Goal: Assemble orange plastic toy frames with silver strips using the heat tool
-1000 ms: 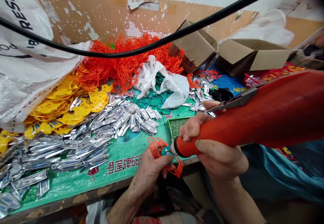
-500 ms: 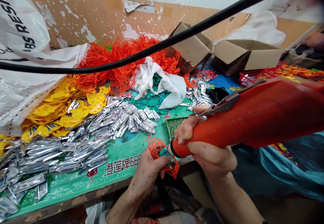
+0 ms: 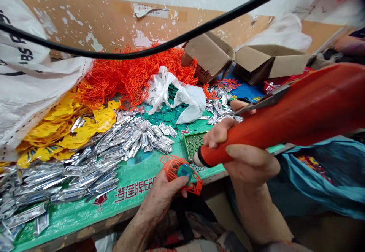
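Note:
My left hand (image 3: 165,193) is closed on an orange openwork plastic frame (image 3: 170,165), above the front edge of the table. The thumb presses a small teal plastic piece (image 3: 184,171) against this frame. In my right hand (image 3: 251,160) is a thick red power screwdriver (image 3: 265,124), its pale nose pointing left and down. Fingers wrap its body near a metal lever (image 3: 266,99). The nose stands a little apart from the teal piece, to its upper right. Just behind the nose lies a shallow green perforated tray (image 3: 195,145), partly covered by the hand.
Shiny silver strips (image 3: 105,157) lie heaped at left, beside yellow plastic pieces (image 3: 68,122). Behind are tangled orange frames (image 3: 131,71), a white plastic bag (image 3: 189,100) and cardboard boxes (image 3: 209,54). A black cable (image 3: 171,41) crosses the upper view. A blue bag (image 3: 319,191) sits at right.
The screwdriver has drawn back up and to the right, so its nose is off the teal piece, which now shows more fully. My left hand keeps its hold on the frame.

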`<state>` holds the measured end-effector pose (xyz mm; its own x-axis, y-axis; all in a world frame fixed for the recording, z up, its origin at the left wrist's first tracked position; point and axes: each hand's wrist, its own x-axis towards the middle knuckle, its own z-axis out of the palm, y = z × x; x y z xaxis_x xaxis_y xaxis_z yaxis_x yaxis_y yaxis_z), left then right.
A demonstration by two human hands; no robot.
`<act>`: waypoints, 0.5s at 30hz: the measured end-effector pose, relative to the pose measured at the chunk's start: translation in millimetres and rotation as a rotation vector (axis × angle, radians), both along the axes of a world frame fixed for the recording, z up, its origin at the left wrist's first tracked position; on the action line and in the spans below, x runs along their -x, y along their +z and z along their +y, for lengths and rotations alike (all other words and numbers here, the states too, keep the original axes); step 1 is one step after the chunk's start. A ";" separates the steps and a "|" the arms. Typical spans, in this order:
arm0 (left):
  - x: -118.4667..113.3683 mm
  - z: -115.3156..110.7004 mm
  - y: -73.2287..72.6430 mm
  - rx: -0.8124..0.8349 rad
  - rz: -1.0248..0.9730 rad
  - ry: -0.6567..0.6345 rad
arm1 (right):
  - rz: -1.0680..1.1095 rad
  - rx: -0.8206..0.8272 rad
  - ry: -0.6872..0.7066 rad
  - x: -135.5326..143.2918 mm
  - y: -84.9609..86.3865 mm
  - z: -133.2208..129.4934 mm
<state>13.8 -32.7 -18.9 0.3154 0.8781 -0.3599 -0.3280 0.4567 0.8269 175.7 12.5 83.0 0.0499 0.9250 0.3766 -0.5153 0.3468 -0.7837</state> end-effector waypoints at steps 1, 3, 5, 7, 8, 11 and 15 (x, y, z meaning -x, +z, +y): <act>2.2 -0.6 -0.3 0.020 -0.025 0.007 | -0.017 -0.008 -0.058 -3.7 0.8 3.9; 5.9 -1.6 -0.6 0.065 -0.056 0.031 | -0.079 -0.005 -0.191 -12.2 -1.3 13.2; 7.7 -2.1 -0.4 0.104 -0.063 0.049 | -0.138 0.004 -0.318 -20.8 -8.1 23.8; 7.4 -2.0 0.5 0.126 -0.071 0.053 | -0.168 0.017 -0.404 -27.8 -17.8 33.6; 6.7 -1.8 1.1 0.128 -0.078 0.049 | -0.173 0.026 -0.425 -30.2 -22.8 37.7; 4.1 -1.5 3.0 0.131 -0.097 0.077 | -0.198 0.045 -0.444 -33.1 -35.4 45.1; 2.8 -1.4 4.0 0.153 -0.120 0.100 | -0.228 0.055 -0.453 -32.1 -44.6 48.8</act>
